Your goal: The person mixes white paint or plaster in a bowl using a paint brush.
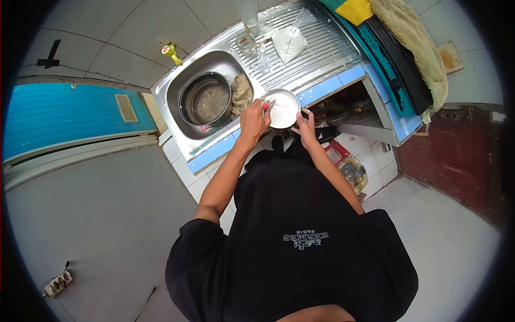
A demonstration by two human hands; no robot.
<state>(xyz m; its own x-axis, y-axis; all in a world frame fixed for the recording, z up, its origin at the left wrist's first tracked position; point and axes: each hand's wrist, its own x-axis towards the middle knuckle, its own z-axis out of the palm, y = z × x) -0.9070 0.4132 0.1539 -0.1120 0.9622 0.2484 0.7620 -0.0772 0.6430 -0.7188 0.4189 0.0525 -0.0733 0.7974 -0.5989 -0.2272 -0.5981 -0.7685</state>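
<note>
A round, pale bowl with white contents is held at the near edge of the sink counter. My right hand grips the bowl's right side, thumb and fingers at the rim. At the left rim, my left hand is closed, its fingertips reaching over the bowl. A small red thing shows at these fingers, with something whitish beside it. I cannot make out what they hold. On the ribbed drainboard behind the bowl lies a clear plastic bag of white powder.
In the steel sink stand a dark round pot and a crumpled brown cloth, under a yellow tap. Clear glasses are at the drainboard's back. Teal and black items and a shaggy cloth are at the right.
</note>
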